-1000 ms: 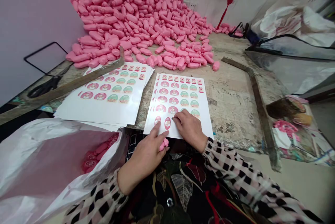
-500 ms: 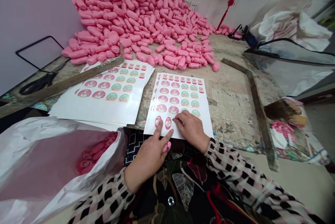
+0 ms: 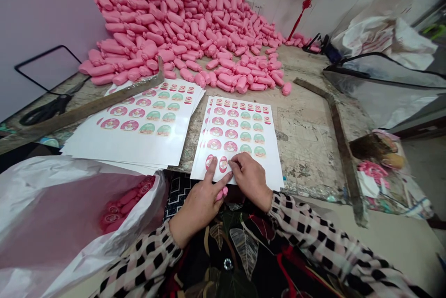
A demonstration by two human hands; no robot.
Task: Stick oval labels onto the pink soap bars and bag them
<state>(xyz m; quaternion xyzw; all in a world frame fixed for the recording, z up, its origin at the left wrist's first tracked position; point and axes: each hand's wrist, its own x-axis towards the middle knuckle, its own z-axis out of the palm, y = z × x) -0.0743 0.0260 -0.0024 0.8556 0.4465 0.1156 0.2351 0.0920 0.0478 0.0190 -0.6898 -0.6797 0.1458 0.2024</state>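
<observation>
A white sticker sheet [image 3: 272,168], printed with pink, green and red labels, lies on top of a small stack at the table's front edge. My left hand [image 3: 202,202] is curled round a pink bottle-shaped piece [image 3: 221,193], of which only an end shows. Its outstretched fingers press on the sheet beside two oval stickers. At the right edge of one oval sticker [image 3: 223,164], my right hand [image 3: 251,177] has thumb and forefinger pinched together. The sticker looks flat on the sheet; its right edge is partly covered by the fingertips.
A big heap of pink bottle-shaped pieces [image 3: 181,23] fills the back. More sticker sheets [image 3: 153,147] lie left under a wooden strip [image 3: 101,105], near black scissors [image 3: 52,107]. A white bag [image 3: 42,223] with pink pieces stands front left. Another strip [image 3: 343,149] lies right.
My right hand has shifted slightly left and down against the oval sticker's edge. My left hand keeps its place on the sheet. The view has moved slightly.
</observation>
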